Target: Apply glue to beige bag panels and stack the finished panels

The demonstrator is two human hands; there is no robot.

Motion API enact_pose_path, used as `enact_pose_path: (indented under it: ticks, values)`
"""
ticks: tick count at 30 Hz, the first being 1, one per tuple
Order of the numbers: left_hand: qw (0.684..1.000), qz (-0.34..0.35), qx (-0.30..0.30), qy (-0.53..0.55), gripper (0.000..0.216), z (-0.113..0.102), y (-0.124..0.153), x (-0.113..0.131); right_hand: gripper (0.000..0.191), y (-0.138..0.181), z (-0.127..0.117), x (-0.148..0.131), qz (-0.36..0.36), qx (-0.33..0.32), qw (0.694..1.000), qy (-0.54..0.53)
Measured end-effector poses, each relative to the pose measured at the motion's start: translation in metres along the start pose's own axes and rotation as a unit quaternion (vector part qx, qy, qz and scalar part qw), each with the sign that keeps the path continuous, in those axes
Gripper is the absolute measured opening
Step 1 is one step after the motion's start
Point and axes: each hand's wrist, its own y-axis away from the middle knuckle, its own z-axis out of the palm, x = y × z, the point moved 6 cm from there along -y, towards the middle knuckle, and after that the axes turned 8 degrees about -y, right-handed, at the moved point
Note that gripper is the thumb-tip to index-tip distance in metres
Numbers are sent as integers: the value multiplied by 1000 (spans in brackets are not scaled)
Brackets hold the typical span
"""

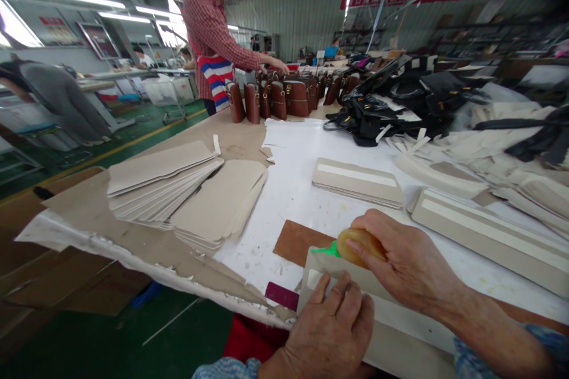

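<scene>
My right hand (pixel 402 260) grips a small yellowish squeeze bottle (pixel 359 247) with a green nozzle, its tip at the left end of a beige card strip (pixel 322 265). My left hand (pixel 331 323) lies flat on the near part of that strip, fingers spread, pressing it onto the white table (pixel 293 189). A brown board (pixel 296 241) lies under the strip's far end.
Stacks of grey-beige card pieces (pixel 164 180) fan out at left. More beige strips (pixel 358 182) lie ahead and right. Brown bags (pixel 284 98) and black bags (pixel 377 112) fill the far end, where a person in a checked shirt (pixel 211 29) stands.
</scene>
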Motion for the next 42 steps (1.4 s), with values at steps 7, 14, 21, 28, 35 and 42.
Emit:
enact_pose_path:
  ticks: [7, 14, 21, 28, 35, 42]
  values:
    - [1000, 2, -2, -4, 55, 1, 1, 0, 33, -5, 0, 2, -12, -13, 1000, 24]
    - [1000, 1, 10, -4, 55, -2, -1, 0, 30, -6, 2, 1, -12, -22, 999, 25]
    - [1000, 4, 8, -11, 48, -1, -1, -1, 26, -8, 1, 1, -11, -30, 999, 28]
    - [1000, 9, -13, -19, 53, 6, 4, 2, 26, -10, 1, 1, -6, -36, 999, 28]
    - [999, 21, -39, -15, 58, 11, 8, 5, 22, -14, 3, 1, 2, -50, 999, 18]
    - [999, 23, -46, -12, 59, 12, 8, 4, 23, -12, -4, 6, -5, -47, 998, 33]
